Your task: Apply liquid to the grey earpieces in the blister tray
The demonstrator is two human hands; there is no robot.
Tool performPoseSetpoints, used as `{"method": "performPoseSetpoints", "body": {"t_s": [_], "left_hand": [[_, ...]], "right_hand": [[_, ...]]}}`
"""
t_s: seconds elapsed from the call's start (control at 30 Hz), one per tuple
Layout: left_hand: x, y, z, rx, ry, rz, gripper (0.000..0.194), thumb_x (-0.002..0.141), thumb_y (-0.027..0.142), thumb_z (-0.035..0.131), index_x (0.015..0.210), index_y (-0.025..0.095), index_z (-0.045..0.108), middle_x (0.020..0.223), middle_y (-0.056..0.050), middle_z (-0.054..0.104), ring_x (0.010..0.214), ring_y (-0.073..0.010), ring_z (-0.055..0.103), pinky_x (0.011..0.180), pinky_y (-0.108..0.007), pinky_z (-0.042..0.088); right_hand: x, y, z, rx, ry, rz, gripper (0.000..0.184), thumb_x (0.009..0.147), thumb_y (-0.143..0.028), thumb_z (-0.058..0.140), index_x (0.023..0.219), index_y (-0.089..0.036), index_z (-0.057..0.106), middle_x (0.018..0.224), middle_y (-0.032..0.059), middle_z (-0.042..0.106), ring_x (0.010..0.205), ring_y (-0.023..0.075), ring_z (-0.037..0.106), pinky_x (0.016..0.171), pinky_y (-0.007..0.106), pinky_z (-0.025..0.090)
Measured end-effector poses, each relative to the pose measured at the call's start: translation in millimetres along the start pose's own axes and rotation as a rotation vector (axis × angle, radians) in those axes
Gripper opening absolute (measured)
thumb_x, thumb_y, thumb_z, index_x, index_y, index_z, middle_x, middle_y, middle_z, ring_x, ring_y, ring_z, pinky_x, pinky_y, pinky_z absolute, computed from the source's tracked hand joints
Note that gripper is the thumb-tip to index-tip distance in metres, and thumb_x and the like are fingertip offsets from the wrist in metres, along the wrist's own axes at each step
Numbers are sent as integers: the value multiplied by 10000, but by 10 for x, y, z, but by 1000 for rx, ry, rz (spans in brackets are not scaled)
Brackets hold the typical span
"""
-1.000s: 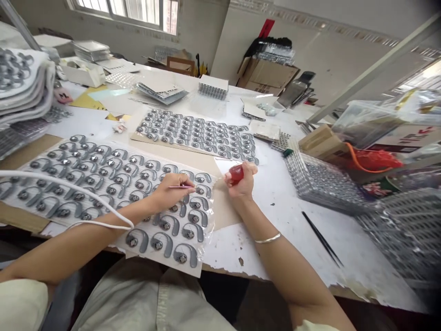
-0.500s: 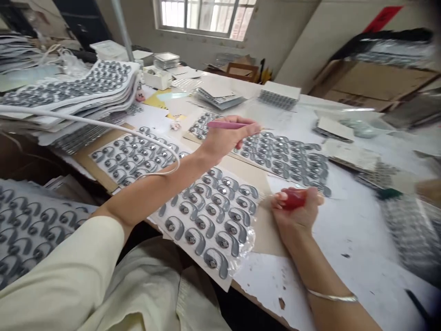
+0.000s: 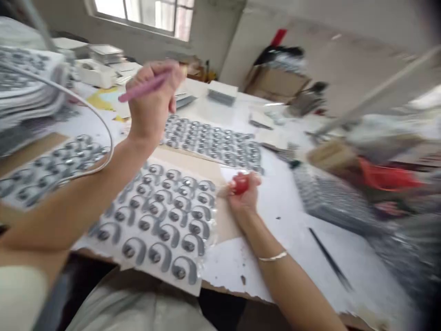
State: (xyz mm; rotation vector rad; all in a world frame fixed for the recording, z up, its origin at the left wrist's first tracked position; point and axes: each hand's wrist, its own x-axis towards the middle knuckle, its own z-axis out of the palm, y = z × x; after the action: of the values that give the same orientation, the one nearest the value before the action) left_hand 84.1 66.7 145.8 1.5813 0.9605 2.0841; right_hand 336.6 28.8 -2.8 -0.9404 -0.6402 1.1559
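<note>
My left hand (image 3: 149, 112) is raised above the table, fingers closed around a pink pen-like stick (image 3: 146, 87); its tip is blurred. Low over the table on the right, my right hand (image 3: 246, 201) wraps round a small red squeeze bottle (image 3: 240, 184). A thin pale nozzle seems to point left from it. Between my forearms lies a white sheet (image 3: 188, 286) bearing rows of grey hook-shaped pieces (image 3: 160, 253), each with a shiny round spot. Beyond it, a second sheet of similar pieces (image 3: 213, 142) lies below and right of my left hand.
A white cable (image 3: 108, 133) loops across my left forearm. Stacked sheets (image 3: 31, 92) rise at the far left. Another sheet of pieces (image 3: 62, 161) lies on cardboard. On the right are a thin dark stick (image 3: 329, 257), wrapped bundles (image 3: 330, 197) and a red basket (image 3: 389, 177).
The view has swung to the right. My left hand has lifted off the far sheet with the pink stick still in it. My right hand keeps the red bottle by the near sheet.
</note>
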Motion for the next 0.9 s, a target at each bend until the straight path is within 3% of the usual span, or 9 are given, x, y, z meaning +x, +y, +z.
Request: {"method": "performPoseSetpoints", "body": {"t_s": [0.07,0.17,0.3,0.53,0.67,0.9], "left_hand": [[-275,-132,78,75,-332,15,76,852,246,664,812,183,666,781,10,689,520,-48,554,487,-203,482],[-730,-343,78,115,-829,97,100,870,231,610,868,163,684,760,-39,705,543,-108,610,467,-239,488],[-1117,-577,-16,277,-1066,223,174,883,201,518,955,150,667,922,-78,719,788,-174,682,707,-291,546],[-1392,-681,-30,476,-1120,461,140,884,119,464,877,151,600,880,-85,712,712,-167,671,590,-254,472],[-1465,-654,-5,509,-1080,669,185,895,51,417,837,125,576,891,-97,714,645,-153,661,530,-263,451],[-1511,-607,51,573,-985,750,215,931,52,395,820,114,569,833,-82,711,647,-128,661,504,-252,430]], "right_hand": [[5,-18,6,45,38,80,431,594,-549,724,760,-207,522,554,-80,504,411,73,515,345,178,287],[19,-43,-2,5,3,25,391,621,-463,729,821,-213,505,620,-82,545,484,90,584,386,174,346],[48,-70,79,-149,-83,-142,335,652,-393,731,808,-205,502,696,-56,589,578,126,648,392,186,378],[126,21,381,-228,-122,-303,365,727,-480,674,701,-202,439,507,-79,507,377,94,536,312,181,286],[92,142,342,-228,-136,-365,328,748,-460,667,707,-193,480,514,-74,484,389,96,533,350,218,410],[40,161,245,-245,-119,-461,321,739,-420,689,654,-174,501,674,-37,509,428,69,526,376,237,480]]}}
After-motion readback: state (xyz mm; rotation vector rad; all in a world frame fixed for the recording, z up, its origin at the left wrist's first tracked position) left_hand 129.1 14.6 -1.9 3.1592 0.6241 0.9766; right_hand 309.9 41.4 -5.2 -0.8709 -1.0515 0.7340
